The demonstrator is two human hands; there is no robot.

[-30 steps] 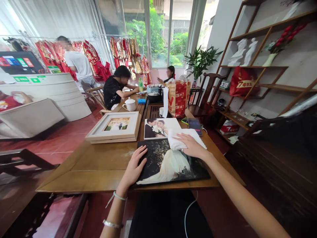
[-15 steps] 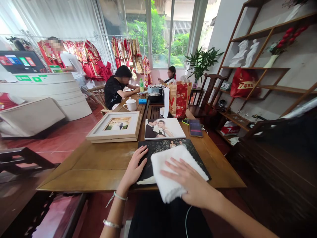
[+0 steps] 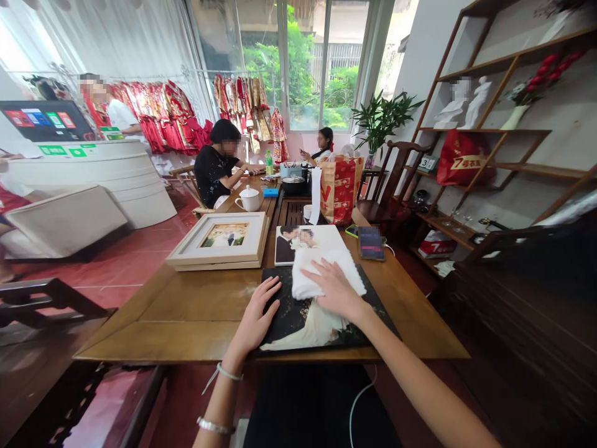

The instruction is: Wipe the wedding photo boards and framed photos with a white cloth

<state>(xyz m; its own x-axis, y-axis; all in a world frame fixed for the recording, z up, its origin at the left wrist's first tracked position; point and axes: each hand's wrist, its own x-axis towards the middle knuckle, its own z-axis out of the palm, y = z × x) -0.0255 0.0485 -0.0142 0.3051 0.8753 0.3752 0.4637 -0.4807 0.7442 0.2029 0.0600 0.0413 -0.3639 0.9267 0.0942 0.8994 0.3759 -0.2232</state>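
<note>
A dark photo panel (image 3: 298, 323) showing a white gown lies at the near edge of the wooden table (image 3: 196, 311). My left hand (image 3: 255, 318) lies flat on its left edge, fingers spread. My right hand (image 3: 336, 291) presses a folded white cloth (image 3: 321, 269) onto the panel's far part, fingers stretched over it. A second, lighter photo panel (image 3: 305, 239) lies just beyond.
A stack of framed pictures (image 3: 222, 239) sits to the left and a phone (image 3: 370, 242) to the right. A white teapot (image 3: 249, 199), a red bag (image 3: 339, 186) and other people sit farther along. Shelves (image 3: 489, 130) stand at right, a dark bench (image 3: 46, 298) at left.
My right hand has swept the cloth from the far end of the panel to its near edge and back toward the far part. My left hand has stayed put.
</note>
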